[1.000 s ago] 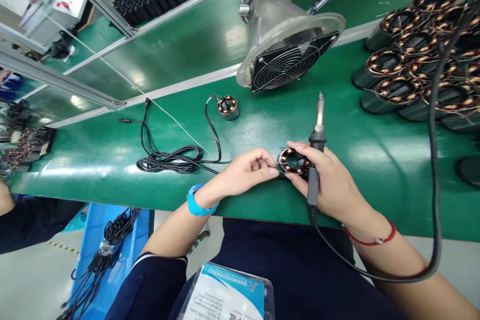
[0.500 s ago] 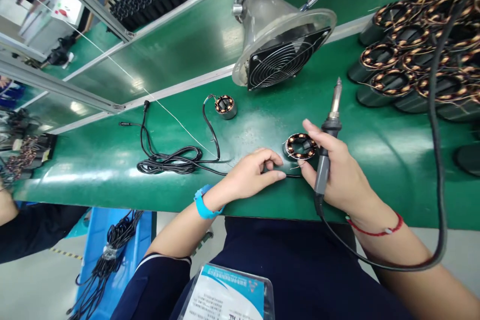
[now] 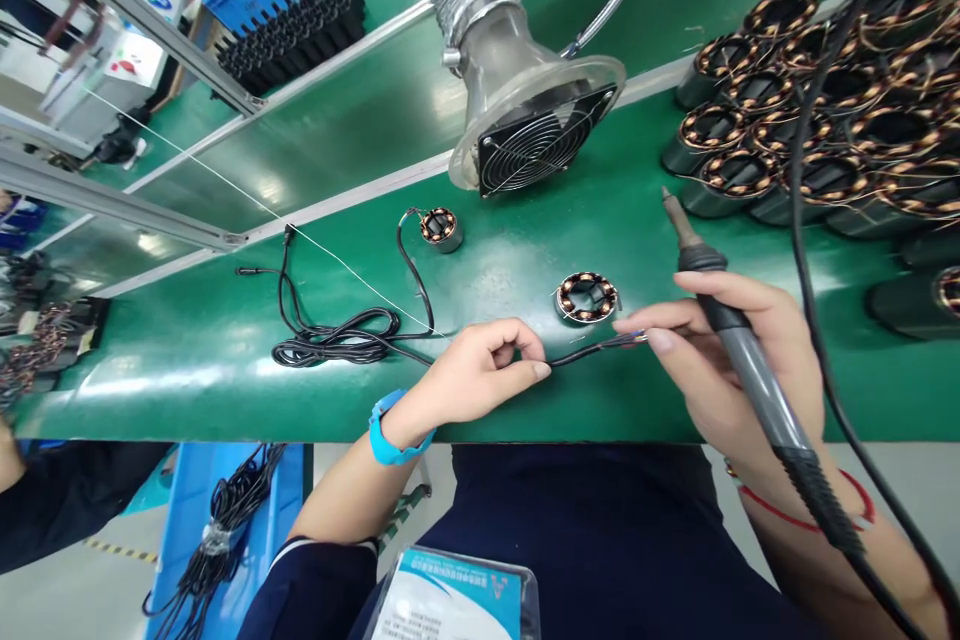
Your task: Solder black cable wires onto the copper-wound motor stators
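Observation:
My left hand (image 3: pixel 491 365) pinches a black cable (image 3: pixel 581 353) between thumb and fingers, near its stripped end. In my right hand (image 3: pixel 750 360) rests a soldering iron (image 3: pixel 739 335), its tip pointing up and away to the left. The right thumb and a fingertip are also at the cable's thin coloured wires (image 3: pixel 634 335). Just beyond the wires a motor stator (image 3: pixel 586 298) with copper windings stands on the green bench. A second stator (image 3: pixel 441 230), with a cable joined to it, stands farther back to the left.
A fume hood with a fan grille (image 3: pixel 536 145) hangs over the bench's back. Many wound stators (image 3: pixel 780 130) crowd the right. Coiled black cable (image 3: pixel 337 335) lies left. A blue bin (image 3: pixel 180 540) with bundled cables sits below, beside another person's sleeve (image 3: pixel 67 500).
My right hand has moved right, away from the stator, and the soldering iron now leans left. The cable end has lifted, with its coloured wires at my right fingertips. My left hand stays on the cable.

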